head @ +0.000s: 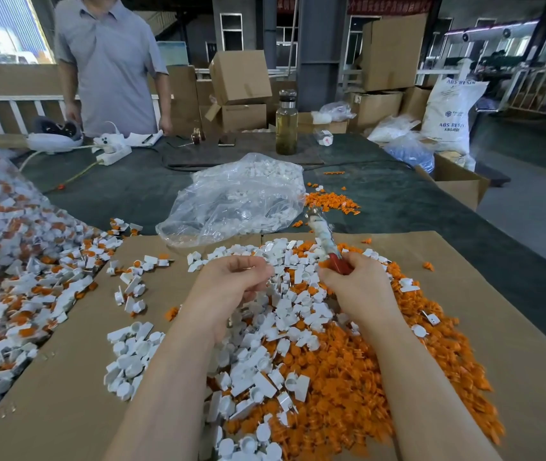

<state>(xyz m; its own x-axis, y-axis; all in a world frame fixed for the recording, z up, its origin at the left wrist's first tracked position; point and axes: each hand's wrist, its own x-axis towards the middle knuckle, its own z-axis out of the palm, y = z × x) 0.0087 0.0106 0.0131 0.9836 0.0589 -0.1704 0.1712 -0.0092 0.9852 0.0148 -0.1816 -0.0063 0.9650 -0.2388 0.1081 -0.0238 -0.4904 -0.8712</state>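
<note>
**Orange caps, white housings, one rod to load**

Head view: the right hand (358,281) closes its grip round the red handle of a slim rod tool (323,237). The tool's shaft, stacked with white pieces, points far and slightly left above the heap. The left hand (231,277) hovers just left of it, palm up, fingers curled; whether that grip pinches a part I cannot tell. Beneath both lie white moulded plastic housings (285,314) mixed into round orange plastic caps (348,367). These are spread on a brown cardboard sheet (132,394) over the dark green tabletop (115,188). A clear plastic bag (231,197) of white parts sits farther off.

To load well, I judge: keep the rod steady and tilted up so the stack stays on. Take one part at a time and bring it squarely to the tip.
</note>
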